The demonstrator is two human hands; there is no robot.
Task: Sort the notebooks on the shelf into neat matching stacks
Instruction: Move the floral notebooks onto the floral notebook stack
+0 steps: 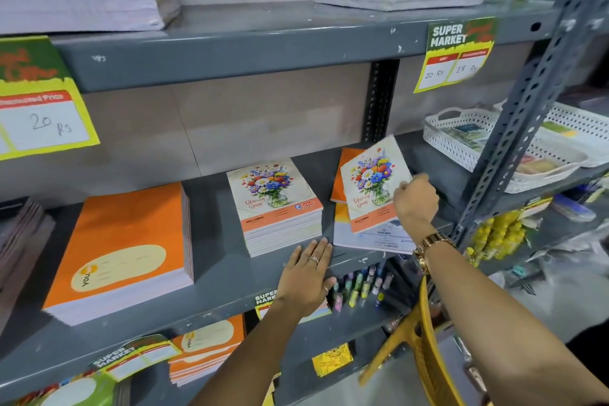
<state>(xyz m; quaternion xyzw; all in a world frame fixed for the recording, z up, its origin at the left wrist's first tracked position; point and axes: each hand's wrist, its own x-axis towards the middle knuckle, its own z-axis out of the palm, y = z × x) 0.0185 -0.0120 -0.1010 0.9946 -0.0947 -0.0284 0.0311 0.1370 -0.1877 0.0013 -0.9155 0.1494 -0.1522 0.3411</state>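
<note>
Both forearms are bare, with no sleeves in view. The left hand (304, 280) wears a thin silver ring with a small stone on one finger and a plain band on another. Below the right hand (416, 199), a chunky gold-coloured metal link wristwatch (428, 249) circles the wrist.

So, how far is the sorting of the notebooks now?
Partly done. The orange stack and the floral stack already look neat. In hand: the right hand lifts a floral notebook off the mixed pile, while the left hand lies flat on the shelf. Left: move it to the floral stack and sort the pile, which still holds an orange notebook and others.
</note>
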